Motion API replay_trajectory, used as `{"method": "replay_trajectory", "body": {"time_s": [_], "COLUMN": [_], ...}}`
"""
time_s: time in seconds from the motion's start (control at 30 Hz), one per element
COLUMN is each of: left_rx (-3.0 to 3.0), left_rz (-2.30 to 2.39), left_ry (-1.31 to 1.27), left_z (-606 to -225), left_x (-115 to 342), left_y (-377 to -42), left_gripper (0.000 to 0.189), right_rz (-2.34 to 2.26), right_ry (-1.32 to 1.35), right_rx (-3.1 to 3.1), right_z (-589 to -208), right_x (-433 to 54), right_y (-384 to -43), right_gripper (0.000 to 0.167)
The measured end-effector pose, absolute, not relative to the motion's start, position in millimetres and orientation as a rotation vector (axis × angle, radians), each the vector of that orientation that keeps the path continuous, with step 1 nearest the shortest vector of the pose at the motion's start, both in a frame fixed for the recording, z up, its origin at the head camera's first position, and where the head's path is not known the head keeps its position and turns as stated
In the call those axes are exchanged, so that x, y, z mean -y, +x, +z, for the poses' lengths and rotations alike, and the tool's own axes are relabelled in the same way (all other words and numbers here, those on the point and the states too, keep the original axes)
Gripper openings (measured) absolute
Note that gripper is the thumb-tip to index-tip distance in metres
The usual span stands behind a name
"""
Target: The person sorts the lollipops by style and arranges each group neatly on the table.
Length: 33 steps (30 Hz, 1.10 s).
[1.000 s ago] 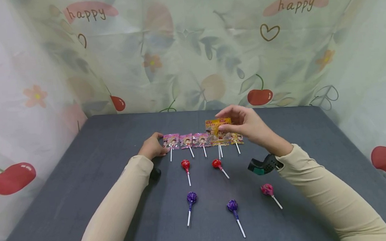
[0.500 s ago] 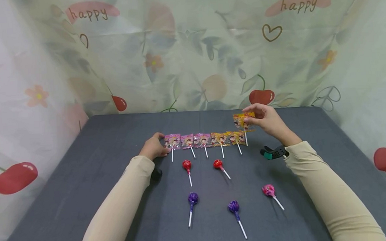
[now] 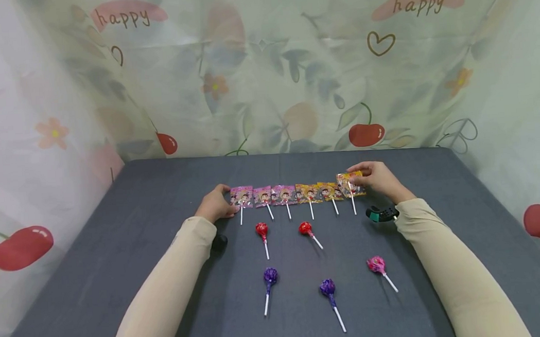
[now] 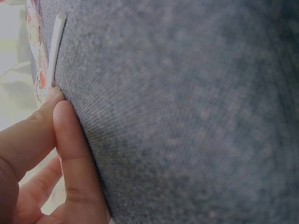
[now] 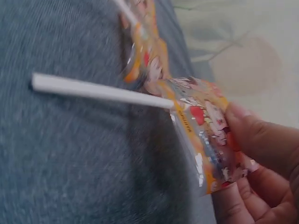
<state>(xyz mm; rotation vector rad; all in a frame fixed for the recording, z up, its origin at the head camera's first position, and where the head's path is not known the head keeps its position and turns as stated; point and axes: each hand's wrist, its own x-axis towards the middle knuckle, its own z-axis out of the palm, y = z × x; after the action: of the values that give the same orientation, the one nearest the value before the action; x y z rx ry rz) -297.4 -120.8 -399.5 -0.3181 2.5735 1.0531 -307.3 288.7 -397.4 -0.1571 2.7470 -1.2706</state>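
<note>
A row of flat-wrapped lollipops lies across the table. My left hand [image 3: 215, 204] holds the left edge of the pink-wrapped lollipop [image 3: 242, 196] at the row's left end, finger at the top corner, thumb at the bottom one. In the left wrist view its white stick [image 4: 56, 49] shows just past my fingertips. At the right end, my right hand [image 3: 382, 181] pinches a yellow-wrapped lollipop [image 5: 201, 126] by its right side, thumb on the printed face. Its left edge meets the neighbouring yellow-wrapped lollipop [image 3: 330, 191], and its stick points toward me.
Nearer to me lie round lollipops: two red ones [image 3: 262, 230], two purple ones [image 3: 270, 275] and a pink one [image 3: 376, 265] below my right wrist. Behind the grey table [image 3: 182, 174] hangs a printed curtain [image 3: 264, 76], which also closes both sides.
My right hand has carried the yellow-wrapped lollipop rightward from above the row, then lowered it to the row's right end. My left hand has stayed in place.
</note>
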Motion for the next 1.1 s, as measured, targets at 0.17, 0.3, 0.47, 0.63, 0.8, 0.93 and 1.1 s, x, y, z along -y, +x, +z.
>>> {"method": "replay_trajectory", "body": {"time_s": [0.17, 0.3, 0.47, 0.63, 0.8, 0.93, 1.1], "left_rx": [-2.57, -2.565, -2.557, -2.563, -2.57, -2.57, -2.583], "left_rz": [1.053, 1.051, 1.067, 1.065, 1.05, 1.052, 1.032], "left_ry": [-0.317, -0.322, -0.323, -0.323, -0.316, -0.315, -0.297], "left_z": [-399.3, -399.2, -400.7, -399.9, -398.3, -397.8, -398.3], "left_x": [120.5, 120.9, 120.9, 120.3, 120.3, 120.4, 121.7], "left_y": [-297.8, -298.1, -299.4, -299.2, -298.1, -298.0, -298.1], "left_gripper": [0.068, 0.068, 0.069, 0.068, 0.068, 0.069, 0.069], "right_rz": [-1.173, -1.125, -1.044, -0.981, -0.934, -0.894, -0.918], "right_ry": [-0.118, -0.108, -0.09, -0.074, -0.041, -0.029, -0.013], "right_rx": [-2.756, -2.759, -2.791, -2.823, -2.844, -2.858, -2.831], "right_z": [-404.7, -405.4, -403.3, -401.4, -400.3, -400.2, -401.3], "right_x": [-291.1, -291.6, -289.9, -288.1, -289.2, -291.7, -292.7], "right_y": [-313.3, -314.0, -315.0, -317.4, -318.1, -318.0, -318.2], "right_gripper": [0.034, 0.033, 0.032, 0.03, 0.03, 0.033, 0.036]}}
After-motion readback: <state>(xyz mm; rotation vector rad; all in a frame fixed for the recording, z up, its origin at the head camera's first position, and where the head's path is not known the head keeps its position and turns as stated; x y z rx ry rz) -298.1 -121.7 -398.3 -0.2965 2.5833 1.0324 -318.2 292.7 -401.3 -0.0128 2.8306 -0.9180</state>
